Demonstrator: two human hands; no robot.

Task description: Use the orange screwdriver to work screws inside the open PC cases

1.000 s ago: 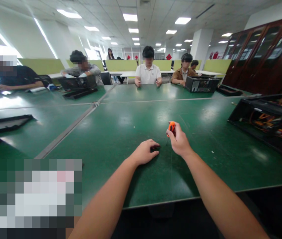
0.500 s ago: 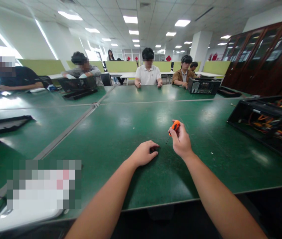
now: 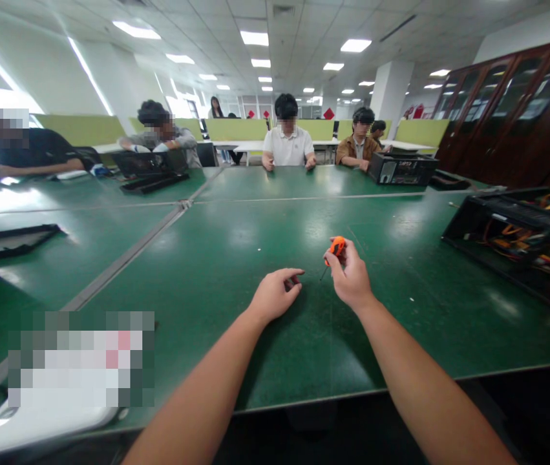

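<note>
The right hand (image 3: 355,281) is gripping an orange-and-black-handled screwdriver (image 3: 337,246), its thin shaft slanting below the grip, toward the half-open left hand (image 3: 275,296).

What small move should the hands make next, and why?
Perhaps ease the right hand slightly toward the left hand: the right holds the screwdriver tip down, a gap separates the two hands, and the left sits half curled over the table.

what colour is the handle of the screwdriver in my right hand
Orange with black; best seen in the head view.
</note>
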